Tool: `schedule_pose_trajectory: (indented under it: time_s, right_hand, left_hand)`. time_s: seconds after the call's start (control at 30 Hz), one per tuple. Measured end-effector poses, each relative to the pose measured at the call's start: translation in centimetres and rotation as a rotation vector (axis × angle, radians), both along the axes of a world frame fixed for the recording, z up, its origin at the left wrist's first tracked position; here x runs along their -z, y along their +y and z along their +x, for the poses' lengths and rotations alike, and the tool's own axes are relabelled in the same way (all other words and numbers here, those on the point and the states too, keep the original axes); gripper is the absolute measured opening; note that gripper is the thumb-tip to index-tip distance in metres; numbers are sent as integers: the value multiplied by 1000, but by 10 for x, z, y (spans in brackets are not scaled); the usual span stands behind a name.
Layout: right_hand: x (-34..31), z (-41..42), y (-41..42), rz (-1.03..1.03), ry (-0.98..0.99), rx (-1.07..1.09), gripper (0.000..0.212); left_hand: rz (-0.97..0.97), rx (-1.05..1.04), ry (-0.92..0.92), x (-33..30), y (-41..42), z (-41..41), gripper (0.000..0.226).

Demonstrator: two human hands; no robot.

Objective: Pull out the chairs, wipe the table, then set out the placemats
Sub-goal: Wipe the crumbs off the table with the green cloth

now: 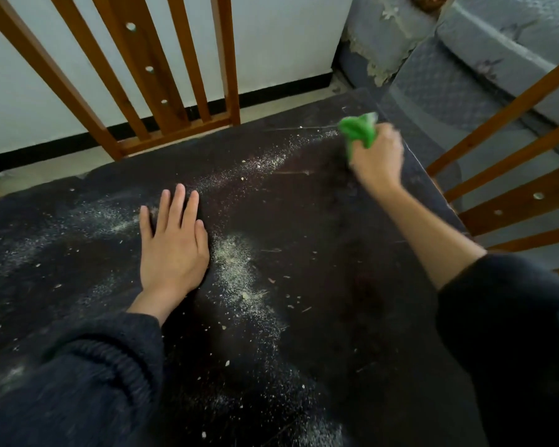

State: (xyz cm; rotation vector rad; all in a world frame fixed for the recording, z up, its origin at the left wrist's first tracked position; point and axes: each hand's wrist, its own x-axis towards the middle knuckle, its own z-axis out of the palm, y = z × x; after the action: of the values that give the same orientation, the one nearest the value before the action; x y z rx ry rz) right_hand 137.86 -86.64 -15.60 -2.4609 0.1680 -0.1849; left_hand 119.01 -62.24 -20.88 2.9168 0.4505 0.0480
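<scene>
The dark table [320, 285] is strewn with pale crumbs and dust [236, 253] in streaks across its middle and front. My right hand [376, 159] grips a bunched green cloth [359, 129] and holds it against the tabletop near the far right corner. My left hand [173, 243] lies flat on the table with straight fingers, left of the middle, holding nothing. One wooden slatted chair [162, 75] stands beyond the table's far edge. A second wooden chair [510, 188] stands at the right edge.
A worn blue-grey sofa [465, 50] sits past the far right corner. A white wall with a black skirting [281, 88] runs behind the far chair. Pale floor shows between table and wall.
</scene>
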Motion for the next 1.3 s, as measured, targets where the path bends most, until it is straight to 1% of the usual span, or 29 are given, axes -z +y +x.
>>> schedule_pose_trajectory:
  time_s: [0.07,0.13,0.2,0.3,0.37,0.4,0.5,0.53,0.6,0.63,0.67,0.7,0.73,0.8,0.9,0.97,1.0,1.03,1.1,1.2,1.3]
  right_hand:
    - [9,32,-20,-42,30,184,37]
    - [17,50,-28,-102,66,259,37]
    - [20,63,-25,-150,94,254,37]
    - [17,76,-3,-161,138,166,39]
    - [15,68,22,-187,126,54,39]
    - [15,56,39,-191,113,-35,37]
    - [16,-5,84,-144,82,-385,31]
    - [17,-29,93,-110,95,-520,26]
    - [13,-66,103,-23,188,-741,10]
    - [10,-75,103,8,234,-797,11]
    - [8,-76,99,39,258,-799,16]
    - [5,-70,94,69,273,-731,13]
    - [3,-59,86,106,258,-619,12]
    - [0,-23,62,123,155,-359,21]
    - [2,34,22,-38,28,-17,32]
    - [7,64,9,-127,41,164,39]
    - [8,74,5,-162,75,222,43]
    - [10,84,5,-190,109,243,46]
    - [14,95,14,-233,153,201,47]
    - [18,93,44,-295,140,36,48]
    - [21,65,88,-322,62,-169,49]
  left_hand:
    - [2,-2,6,2,2,0,53]
    - [-1,-2,-2,2,1,0,55]
    - [-1,-4,-6,2,1,0,55]
    - [6,-9,-7,3,1,1,53]
    - [10,-6,-6,2,-1,2,53]
    - [15,-4,-4,2,0,1,54]
    - [19,-4,-5,0,1,1,56]
    - [15,-5,-8,-1,1,-1,56]
    - [14,9,-19,0,1,-1,54]
    - [11,17,-27,0,0,-1,54]
    - [9,21,-32,-1,0,-1,53]
    - [7,21,-30,-1,1,-1,53]
    - [8,15,-24,-1,2,-2,54]
    - [11,7,-12,0,1,-1,54]
    - [17,12,-1,-1,-1,-1,53]
    - [15,6,-5,-1,0,-2,54]
    - [14,9,-7,-2,0,-2,54]
    - [17,5,-5,-1,0,-1,55]
    - [19,0,-4,1,0,-1,55]
    - [23,0,-1,0,-1,0,55]
    - [31,1,1,-1,0,0,54]
